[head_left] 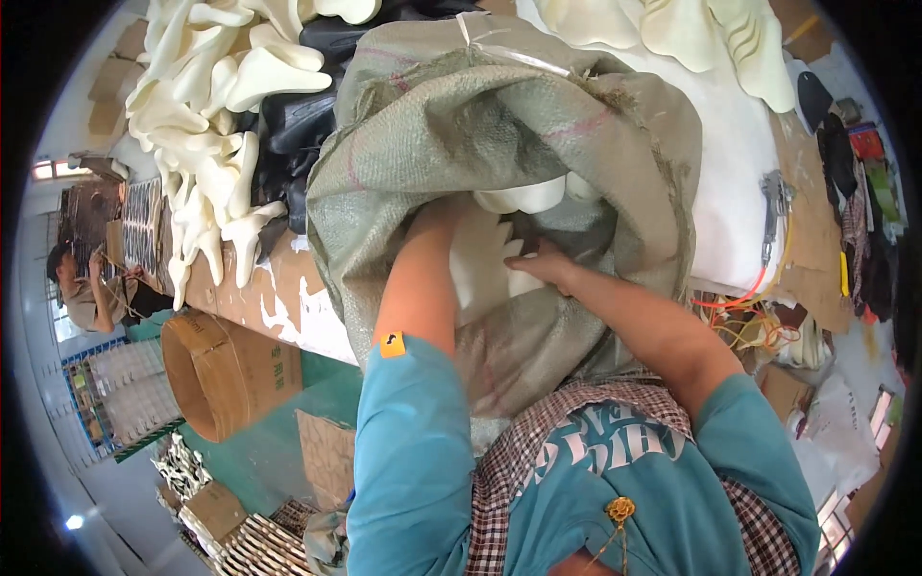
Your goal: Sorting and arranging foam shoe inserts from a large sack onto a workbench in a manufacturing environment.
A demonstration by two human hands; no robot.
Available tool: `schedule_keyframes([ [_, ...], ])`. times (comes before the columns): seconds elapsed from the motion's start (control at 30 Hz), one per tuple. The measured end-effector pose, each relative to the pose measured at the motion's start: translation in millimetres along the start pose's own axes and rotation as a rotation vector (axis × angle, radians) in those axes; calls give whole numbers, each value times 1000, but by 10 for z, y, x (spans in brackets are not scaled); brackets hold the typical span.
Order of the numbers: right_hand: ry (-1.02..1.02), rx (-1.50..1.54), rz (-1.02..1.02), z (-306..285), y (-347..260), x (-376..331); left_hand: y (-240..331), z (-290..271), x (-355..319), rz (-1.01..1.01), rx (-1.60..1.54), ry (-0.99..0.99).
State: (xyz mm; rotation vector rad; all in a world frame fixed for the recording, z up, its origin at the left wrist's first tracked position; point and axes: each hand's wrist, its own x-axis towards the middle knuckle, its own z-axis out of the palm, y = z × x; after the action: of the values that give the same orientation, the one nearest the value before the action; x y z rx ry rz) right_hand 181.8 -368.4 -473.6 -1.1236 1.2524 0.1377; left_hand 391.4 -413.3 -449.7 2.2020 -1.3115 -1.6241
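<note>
A big olive-grey woven sack (538, 110) stands open in front of me, its rim folded back. Both my arms reach into its mouth. Inside is a stack of cream moulded pads (477, 264), seemingly foam, with a stepped edge. My left hand (449, 213) goes down on the left of this stack; its fingers are hidden. On the right, my right hand (544, 265) has its fingers closed over the edge of the stack. More rounded cream pads (526, 198) lie deeper in the sack.
Saddle-shaped cream pads (274, 72) are heaped at the far left beside black plastic (293, 130). More stacked pads (677, 34) lie at the back right. An air gun (771, 206) with a red hose hangs at the right. A cardboard carton (226, 374) and a seated person (91, 288) are at the left.
</note>
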Motion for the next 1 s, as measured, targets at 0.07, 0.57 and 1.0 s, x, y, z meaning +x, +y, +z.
schedule_keyframes([
  [0.07, -33, -1, -136, 46, 141, 98, 87, -19, 52, 34, -16, -4],
  [0.57, 90, -65, -121, 73, 122, 223, 159, -201, 355, 148, -146, -60],
  [1.0, -56, -130, -467, 321, 9, -535, 393, -666, 337, 165, -243, -7],
])
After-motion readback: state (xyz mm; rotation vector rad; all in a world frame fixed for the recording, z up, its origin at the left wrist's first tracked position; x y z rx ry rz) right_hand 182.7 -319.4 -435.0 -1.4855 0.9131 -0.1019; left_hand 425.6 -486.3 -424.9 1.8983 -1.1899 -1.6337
